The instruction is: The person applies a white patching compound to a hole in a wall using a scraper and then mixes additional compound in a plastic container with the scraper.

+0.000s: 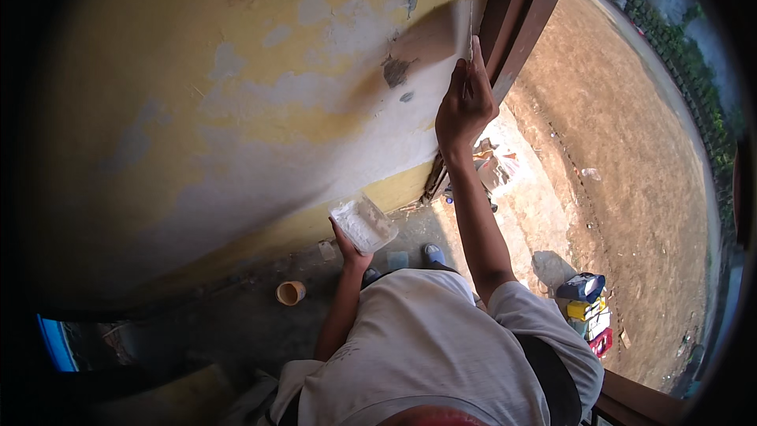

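My right hand (464, 114) is raised, its fingers closed round a putty knife (465, 28). The thin blade, seen nearly edge-on, is at the wall (268, 55), close beside the brown wooden frame (516, 12). Yellow paint, whitish smeared patches and a few grey bare spots mark this wall. Low in front of my body, my left hand (348, 247) grips a clear plastic container (382, 230) from its side and underneath. White putty (356, 225) coats the inside of the container, which is tilted toward me.
An orange-rimmed bucket (291, 293) stands on the dark floor to the left. Beyond the frame, a sunlit ledge holds crumpled sacks (497, 167). Dark blue (582, 287), yellow (583, 310) and red items lie at the right, next to a wide brown dirt yard (623, 110).
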The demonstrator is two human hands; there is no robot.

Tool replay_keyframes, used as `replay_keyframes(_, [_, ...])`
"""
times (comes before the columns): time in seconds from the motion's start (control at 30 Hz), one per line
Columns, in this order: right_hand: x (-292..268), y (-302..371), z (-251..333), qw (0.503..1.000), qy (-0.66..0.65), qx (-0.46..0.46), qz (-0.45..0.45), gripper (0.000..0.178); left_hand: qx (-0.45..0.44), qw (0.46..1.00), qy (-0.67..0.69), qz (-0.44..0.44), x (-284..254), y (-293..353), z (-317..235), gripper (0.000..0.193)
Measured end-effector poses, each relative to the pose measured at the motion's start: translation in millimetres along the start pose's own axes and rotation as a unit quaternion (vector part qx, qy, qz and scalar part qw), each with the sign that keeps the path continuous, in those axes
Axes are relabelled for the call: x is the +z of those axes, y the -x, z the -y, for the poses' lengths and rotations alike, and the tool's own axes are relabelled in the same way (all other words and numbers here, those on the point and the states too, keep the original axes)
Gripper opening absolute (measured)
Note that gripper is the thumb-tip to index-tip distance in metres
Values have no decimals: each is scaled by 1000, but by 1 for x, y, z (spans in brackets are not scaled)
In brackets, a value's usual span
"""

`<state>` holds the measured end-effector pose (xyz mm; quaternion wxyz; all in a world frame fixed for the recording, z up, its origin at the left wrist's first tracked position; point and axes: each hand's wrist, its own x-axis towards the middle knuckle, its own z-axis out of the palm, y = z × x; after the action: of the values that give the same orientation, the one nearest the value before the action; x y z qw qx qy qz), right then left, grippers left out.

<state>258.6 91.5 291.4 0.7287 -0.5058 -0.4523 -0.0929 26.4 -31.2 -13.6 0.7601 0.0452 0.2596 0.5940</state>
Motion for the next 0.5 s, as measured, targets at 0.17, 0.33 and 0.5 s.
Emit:
replay_keyframes(0.17, [60, 86, 44, 969, 32, -176, 173, 53, -33, 999, -10, 12, 13, -4, -3, 74])
replay_keyframes(0.33, [27, 157, 41, 876, -110, -116, 454, 59, -25, 1000, -11, 2, 29, -7, -13, 77])
replay_keyframes(0.5, [-20, 102, 11, 956, -116, 25, 267, 32, 7, 999, -33, 13, 24, -6, -13, 78])
